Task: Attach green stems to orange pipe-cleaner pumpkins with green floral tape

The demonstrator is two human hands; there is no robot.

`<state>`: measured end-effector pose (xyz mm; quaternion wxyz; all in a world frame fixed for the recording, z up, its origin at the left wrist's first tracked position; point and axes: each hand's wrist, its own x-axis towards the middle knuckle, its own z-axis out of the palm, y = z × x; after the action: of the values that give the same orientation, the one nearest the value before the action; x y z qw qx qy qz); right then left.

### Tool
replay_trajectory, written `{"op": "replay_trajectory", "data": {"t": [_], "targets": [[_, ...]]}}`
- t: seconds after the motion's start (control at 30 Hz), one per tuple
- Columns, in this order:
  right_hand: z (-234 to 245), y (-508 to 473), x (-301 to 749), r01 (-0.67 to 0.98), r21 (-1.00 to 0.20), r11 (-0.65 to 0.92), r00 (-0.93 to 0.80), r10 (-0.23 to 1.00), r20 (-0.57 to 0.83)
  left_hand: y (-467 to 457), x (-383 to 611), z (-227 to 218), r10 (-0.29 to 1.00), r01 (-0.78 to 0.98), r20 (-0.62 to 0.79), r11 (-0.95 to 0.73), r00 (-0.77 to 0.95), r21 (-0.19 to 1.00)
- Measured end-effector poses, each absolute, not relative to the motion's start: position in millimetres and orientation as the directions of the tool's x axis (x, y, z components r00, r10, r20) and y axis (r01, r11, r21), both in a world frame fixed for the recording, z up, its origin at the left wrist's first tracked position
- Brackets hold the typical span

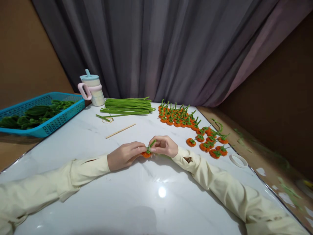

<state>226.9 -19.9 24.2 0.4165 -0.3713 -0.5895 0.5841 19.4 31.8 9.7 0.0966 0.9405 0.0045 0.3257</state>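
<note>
A small orange pipe-cleaner fruit [146, 154] with a green top and a short upright green stem [153, 143] is held just above the white table. My left hand [127, 154] grips the orange body from the left, its fingers closed and partly covering it. From the other side, my right hand [164, 146] pinches at the base of the stem with thumb and index finger. Something pale green shows at that pinch, too small to make out. Similar finished-looking orange fruits [177, 123] stand in rows beyond my right hand, stems up. Several more [207, 146] lie loosely to its right.
A bundle of green pipe cleaners [129, 106] lies at the back, with a thin wooden stick [120, 131] nearer. A blue basket [46, 131] of green leaf pieces and a lidded cup [97, 98] are at left. A white ring-shaped roll [239, 160] lies near the right edge.
</note>
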Motion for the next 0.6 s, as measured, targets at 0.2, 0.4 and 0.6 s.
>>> {"op": "replay_trajectory", "data": {"t": [0.2, 0.4, 0.6], "targets": [[19.2, -18.0, 227.2, -0.049, -0.995, 0.082, -0.357, 0.929, 0.094, 31.2, 19.5, 10.5, 0.053, -0.039, 0.618, -0.99, 0.785, 0.135], [16.6, -17.6, 227.8, -0.052, -0.99, 0.129, -0.324, 0.936, 0.139, 31.0, 19.3, 12.7, 0.029, -0.032, 0.627, -0.996, 0.778, 0.085], [13.8, -16.6, 227.4, -0.047, -0.99, 0.134, -0.3, 0.943, 0.142, 29.9, 20.3, 14.2, 0.018, -0.037, 0.618, -0.996, 0.786, 0.075]]}}
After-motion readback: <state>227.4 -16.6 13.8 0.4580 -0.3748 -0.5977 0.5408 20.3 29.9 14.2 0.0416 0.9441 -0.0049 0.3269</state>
